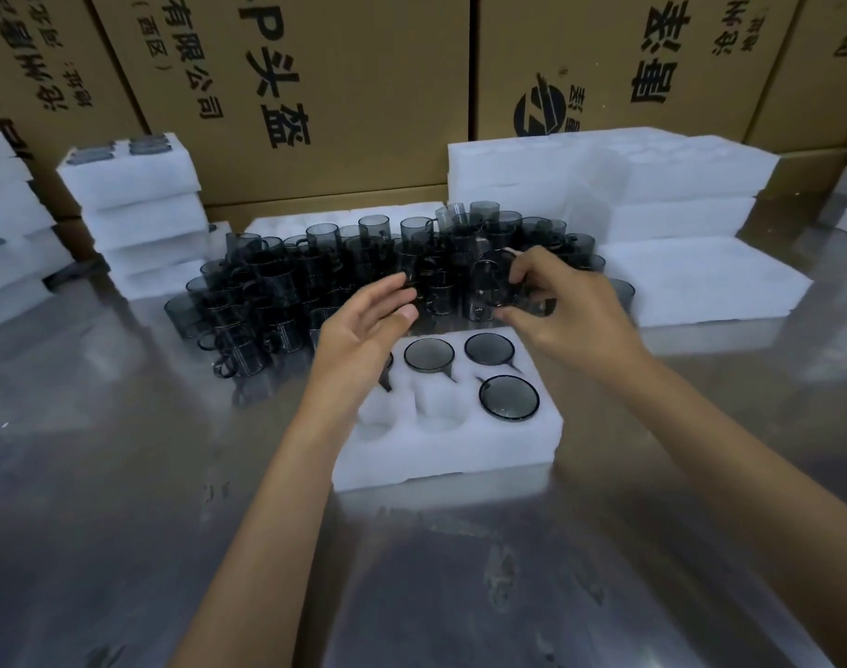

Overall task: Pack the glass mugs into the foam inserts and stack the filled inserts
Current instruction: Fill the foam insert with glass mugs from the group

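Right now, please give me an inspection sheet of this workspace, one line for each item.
Surface: shiny metal table, reflective.
Job's things: foam insert with three mugs visible in pockets, two front pockets empty; loose mugs massed behind it.
Clutter: foam stacks left and right.
Grippers: right hand holds a mug; left hand open, holding nothing.
Cables: nothing seen.
Surroundings: printed cardboard boxes behind.

My right hand [563,301] pinches a smoky glass mug [496,284] above the foam insert [448,445] — three mugs plainly sit in its pockets, two front pockets bare. My left hand [363,330] hovers open beside it. Loose mugs [286,282] crowd the steel table [122,474] behind — filled inserts [141,204] stacked far left.
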`<state>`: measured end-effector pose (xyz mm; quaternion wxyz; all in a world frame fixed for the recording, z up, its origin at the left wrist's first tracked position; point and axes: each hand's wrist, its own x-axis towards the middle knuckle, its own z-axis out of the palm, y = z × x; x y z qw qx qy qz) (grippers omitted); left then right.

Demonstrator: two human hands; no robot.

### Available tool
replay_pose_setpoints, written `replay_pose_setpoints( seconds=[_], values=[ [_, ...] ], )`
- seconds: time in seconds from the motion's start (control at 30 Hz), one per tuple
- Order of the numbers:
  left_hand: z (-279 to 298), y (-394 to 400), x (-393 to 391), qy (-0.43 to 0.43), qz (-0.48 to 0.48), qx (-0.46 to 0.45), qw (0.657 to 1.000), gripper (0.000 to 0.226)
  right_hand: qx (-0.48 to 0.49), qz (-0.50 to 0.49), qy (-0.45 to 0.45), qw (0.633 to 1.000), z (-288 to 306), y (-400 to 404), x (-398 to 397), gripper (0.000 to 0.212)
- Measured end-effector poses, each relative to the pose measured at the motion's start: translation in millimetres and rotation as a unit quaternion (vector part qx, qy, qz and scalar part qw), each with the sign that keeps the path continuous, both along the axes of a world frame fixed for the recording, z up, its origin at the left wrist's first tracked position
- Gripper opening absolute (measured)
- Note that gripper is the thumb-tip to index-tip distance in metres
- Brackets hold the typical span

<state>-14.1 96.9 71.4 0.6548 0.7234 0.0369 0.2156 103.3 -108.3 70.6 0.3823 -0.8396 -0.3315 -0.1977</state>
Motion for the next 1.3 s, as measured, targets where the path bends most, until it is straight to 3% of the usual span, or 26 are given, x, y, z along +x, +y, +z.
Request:
replay_pose_setpoints(
  seconds=[0.17, 0.27, 0.43, 0.57, 0.77, 1.07, 1.3],
  values=[
    [-2.9, -7.4, 0.3, -0.026, -0.035, -0.019, 0.999, 0.057, -0.016, 0.045, -0.103, 0.994, -0.1, 13.3, -33.4, 0.041],
    [-2.8, -7.6, -0.5, -0.04, -0.065, -0.042, 0.996, 0.06, -0.001, 0.04, -0.119, 0.992, -3.0, 15.3, -44.5, 0.054],
    [4.8, 0.8, -5.6, -0.033, -0.102, -0.007, 0.994, 0.061, 0.039, 0.089, -0.001, 0.995, -3.6, 13.0, -58.0, 0.074],
    [6.0, 12.4, -13.1, 0.019, -0.144, 0.041, 0.989, 0.054, 0.054, 0.118, 0.082, 0.988, -5.3, 12.9, -67.3, 0.061],
    [-6.4, 25.5, -23.1, 0.104, -0.093, 0.161, 0.977, 0.049, 0.035, 0.173, 0.199, 0.964, -22.0, 11.1, -71.1, 0.05],
    [-10.3, 28.6, -28.4, 0.141, -0.103, 0.16, 0.972, 0.049, 0.0, 0.165, 0.185, 0.969, -31.6, 13.8, -77.0, 0.047],
    [-12.2, 33.5, -31.5, 0.158, -0.057, 0.312, 0.935, 0.053, -0.034, 0.139, 0.158, 0.977, -34.6, 15.7, -73.4, 0.05]
  ],
)
